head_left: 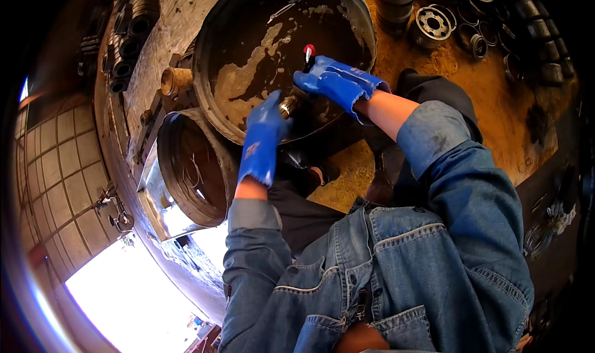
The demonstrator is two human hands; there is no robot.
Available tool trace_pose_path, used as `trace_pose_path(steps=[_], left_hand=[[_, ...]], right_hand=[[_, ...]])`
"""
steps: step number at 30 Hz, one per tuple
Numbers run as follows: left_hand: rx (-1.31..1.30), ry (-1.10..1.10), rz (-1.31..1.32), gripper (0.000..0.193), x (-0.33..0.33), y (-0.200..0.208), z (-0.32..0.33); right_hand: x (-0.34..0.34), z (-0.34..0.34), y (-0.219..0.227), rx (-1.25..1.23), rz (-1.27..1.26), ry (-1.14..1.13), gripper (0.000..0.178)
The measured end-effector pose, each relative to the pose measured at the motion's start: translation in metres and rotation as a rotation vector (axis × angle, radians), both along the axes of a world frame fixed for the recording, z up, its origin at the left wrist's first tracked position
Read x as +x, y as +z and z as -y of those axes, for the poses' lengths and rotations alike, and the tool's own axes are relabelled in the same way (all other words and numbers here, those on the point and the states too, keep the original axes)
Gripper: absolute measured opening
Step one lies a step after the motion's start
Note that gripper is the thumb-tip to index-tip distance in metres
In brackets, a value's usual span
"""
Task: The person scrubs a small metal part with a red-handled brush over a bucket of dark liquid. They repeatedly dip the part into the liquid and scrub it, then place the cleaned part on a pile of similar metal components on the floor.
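Note:
My left hand (268, 121) wears a blue rubber glove, blurred by motion. Its thumb and fingers close around a shiny, brassy metal part (287, 107) over the near side of a large round basin (202, 83). My right hand (334, 80), gloved the same way, is closed round a tool with a black and red end (309, 51) that sticks up past the fingers. The tool's working end is hidden by the glove. Dark, murky liquid (322, 28) with patches of tan foam fills the basin below both hands.
A round metal drum (223, 167) lies tipped at the left of the basin. Beside the rim is a tan cylinder (175, 81). Dark tubular parts (127, 46) line the far left. A wheel-like metal piece (432, 23), rings (478, 46) and dark cylinders (548, 49) stand at the right.

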State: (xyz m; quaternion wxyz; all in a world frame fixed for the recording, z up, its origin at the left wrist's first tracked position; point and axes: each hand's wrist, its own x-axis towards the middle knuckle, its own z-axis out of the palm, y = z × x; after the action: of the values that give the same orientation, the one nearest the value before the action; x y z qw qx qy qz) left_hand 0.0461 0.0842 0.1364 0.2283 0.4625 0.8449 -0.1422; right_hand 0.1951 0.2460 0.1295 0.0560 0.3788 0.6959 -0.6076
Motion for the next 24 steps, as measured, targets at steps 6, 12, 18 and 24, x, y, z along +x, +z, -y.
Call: trace_pose_path(steps=[6,12,18,24], left_hand=[[-0.184,0.022,-0.075,0.068,0.008,-0.019,-0.042],[0.296,0.036,0.201,0.078,-0.023,-0.016,0.023],[0.474,0.217,0.244,0.084,-0.022,-0.035,0.046],[0.602,0.557,0.598,0.083,-0.034,-0.064,0.064]], right_hand=[[-0.011,-0.003,-0.048,0.246,-0.086,0.044,0.041],[-0.013,-0.018,-0.036,0.188,0.104,-0.040,0.041],[0.014,-0.006,0.012,0.170,-0.377,0.054,0.046],[0.008,0.019,0.021,0.259,-0.419,0.238,0.045]])
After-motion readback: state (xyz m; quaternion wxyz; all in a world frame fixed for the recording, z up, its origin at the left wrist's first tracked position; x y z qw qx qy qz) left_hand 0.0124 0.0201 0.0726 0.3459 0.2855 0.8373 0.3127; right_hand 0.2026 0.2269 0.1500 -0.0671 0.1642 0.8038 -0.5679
